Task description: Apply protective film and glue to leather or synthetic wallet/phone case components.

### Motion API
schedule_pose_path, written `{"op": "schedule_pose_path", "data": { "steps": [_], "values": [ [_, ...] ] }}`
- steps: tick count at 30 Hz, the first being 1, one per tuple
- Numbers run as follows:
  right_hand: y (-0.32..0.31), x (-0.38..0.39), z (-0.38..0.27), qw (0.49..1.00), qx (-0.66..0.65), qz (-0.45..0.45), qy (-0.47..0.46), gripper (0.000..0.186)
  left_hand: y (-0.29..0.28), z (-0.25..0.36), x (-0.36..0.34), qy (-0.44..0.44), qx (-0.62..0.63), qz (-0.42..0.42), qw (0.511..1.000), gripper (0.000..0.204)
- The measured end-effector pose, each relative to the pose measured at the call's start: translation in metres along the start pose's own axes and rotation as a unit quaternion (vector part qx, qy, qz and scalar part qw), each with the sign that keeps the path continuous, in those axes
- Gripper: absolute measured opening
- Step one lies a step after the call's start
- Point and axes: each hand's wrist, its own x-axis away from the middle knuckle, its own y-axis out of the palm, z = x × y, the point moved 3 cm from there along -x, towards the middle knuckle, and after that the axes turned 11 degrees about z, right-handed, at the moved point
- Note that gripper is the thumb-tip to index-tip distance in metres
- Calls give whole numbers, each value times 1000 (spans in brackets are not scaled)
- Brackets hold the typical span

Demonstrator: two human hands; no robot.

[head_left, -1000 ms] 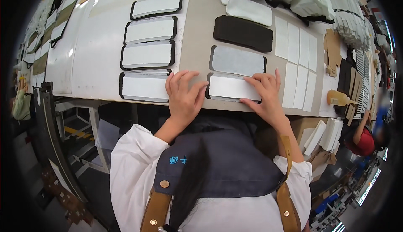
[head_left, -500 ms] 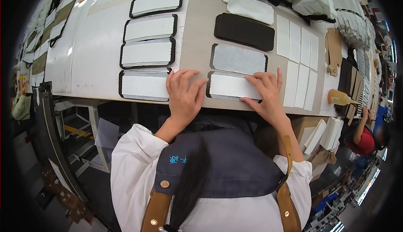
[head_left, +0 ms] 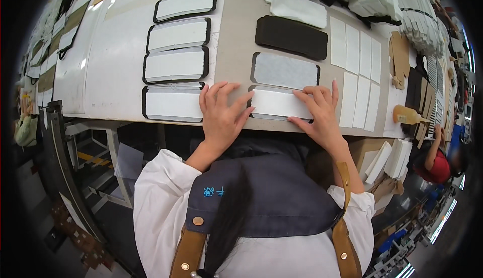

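My left hand has its fingers apart, with thumb and forefinger at the left end of a white strip laid on a grey, dark-edged backing. My right hand is open over that same piece, thumb at its near edge and fingertips on or beside its upper part. Just above lies a similar piece with a grey top, then a black rounded panel and white folded material. Left of my hands, several white-topped, black-edged pieces form a column.
The table holds several white strips at right, bundled white material, brown card and a bottle of yellowish liquid. A co-worker in a red top is at far right; another person is at far left.
My left thumb and forefinger have moved slightly right, onto the left end of the near piece. My right hand has barely moved.
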Motion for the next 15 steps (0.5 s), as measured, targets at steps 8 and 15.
{"op": "schedule_pose_path", "data": {
  "steps": [8,15],
  "values": [
    [0,0,-1,1000,-3,3,0,63,1,-1,2,-3,-2,-10,1000,32],
    [-4,2,5,999,-18,4,27,65,2,0,-2,-8,-2,-31,999,30]
  ]
}}
